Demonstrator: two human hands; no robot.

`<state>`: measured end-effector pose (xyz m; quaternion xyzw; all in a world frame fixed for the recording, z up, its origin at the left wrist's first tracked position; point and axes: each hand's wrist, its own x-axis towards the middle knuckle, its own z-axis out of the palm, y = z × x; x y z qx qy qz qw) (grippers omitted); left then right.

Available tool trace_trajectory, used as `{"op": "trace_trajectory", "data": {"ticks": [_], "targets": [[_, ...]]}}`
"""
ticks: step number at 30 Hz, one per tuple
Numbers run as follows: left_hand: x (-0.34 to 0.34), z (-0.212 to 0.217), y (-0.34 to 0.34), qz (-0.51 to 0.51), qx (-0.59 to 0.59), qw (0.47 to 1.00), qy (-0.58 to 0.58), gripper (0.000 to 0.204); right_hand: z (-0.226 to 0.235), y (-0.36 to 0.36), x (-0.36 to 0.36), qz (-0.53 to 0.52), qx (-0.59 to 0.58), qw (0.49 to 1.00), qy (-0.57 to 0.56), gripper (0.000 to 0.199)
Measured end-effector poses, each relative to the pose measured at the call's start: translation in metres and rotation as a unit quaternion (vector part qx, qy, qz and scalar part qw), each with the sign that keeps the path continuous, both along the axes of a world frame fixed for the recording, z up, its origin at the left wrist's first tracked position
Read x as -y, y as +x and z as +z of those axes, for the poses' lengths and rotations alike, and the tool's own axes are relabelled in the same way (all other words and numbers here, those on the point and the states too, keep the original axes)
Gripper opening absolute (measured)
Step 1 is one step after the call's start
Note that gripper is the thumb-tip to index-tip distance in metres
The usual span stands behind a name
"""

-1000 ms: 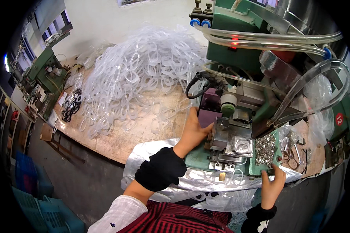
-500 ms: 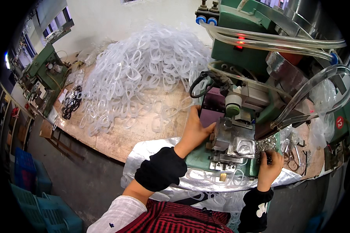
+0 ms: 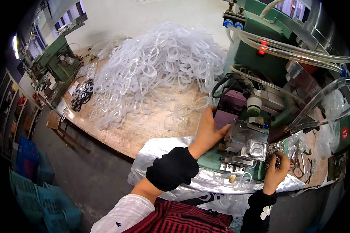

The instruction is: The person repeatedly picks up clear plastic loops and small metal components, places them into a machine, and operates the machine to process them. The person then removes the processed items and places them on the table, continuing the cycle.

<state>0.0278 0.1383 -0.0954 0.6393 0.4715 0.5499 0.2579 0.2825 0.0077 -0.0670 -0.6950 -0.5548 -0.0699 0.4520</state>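
Observation:
My left hand (image 3: 208, 134) rests against the green machine (image 3: 212, 161), its fingers by the left side of a purple box (image 3: 228, 105) and its thumb stretched toward a metal block (image 3: 237, 136). Thumb and fingers stand apart; some fingertips are hidden. To the right of the metal fixture (image 3: 256, 149), my right hand (image 3: 277, 174) has its fingers curled at a heap of metal shavings (image 3: 275, 147). Dark specks show between its thumb and fingers, too small to make out. A clear plastic eyeglass frame (image 3: 207, 174) lies on silver sheeting below the fixture.
A large pile of clear eyeglass frames (image 3: 163, 58) covers the table (image 3: 144, 130) behind my left hand. Clear hoses (image 3: 299, 50) cross the machine above. Scissors (image 3: 298, 171) lie at the right. Teal crates (image 3: 27, 194) stand on the floor at left.
The whole view has shifted, so the machine, pile and hands appear farther right. Both hands keep about the same places against the machine and by the shavings.

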Motion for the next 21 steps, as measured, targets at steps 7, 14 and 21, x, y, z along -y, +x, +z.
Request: {"op": "trace_trajectory", "data": {"ticks": [7,14,21], "targets": [[0.002,-0.003,-0.004,-0.006,0.032,0.999,-0.038,0.068,0.005,-0.009,-0.005,0.007,0.005,1.000,0.008,0.011],[0.006,-0.003,-0.006,0.001,-0.006,0.999,-0.039,0.068,0.000,-0.006,-0.001,0.010,-0.028,1.000,-0.008,0.011],[-0.022,0.009,-0.088,0.179,-0.170,0.965,0.088,0.047,-0.002,0.002,0.010,-0.004,-0.090,0.996,0.009,0.012]]}}
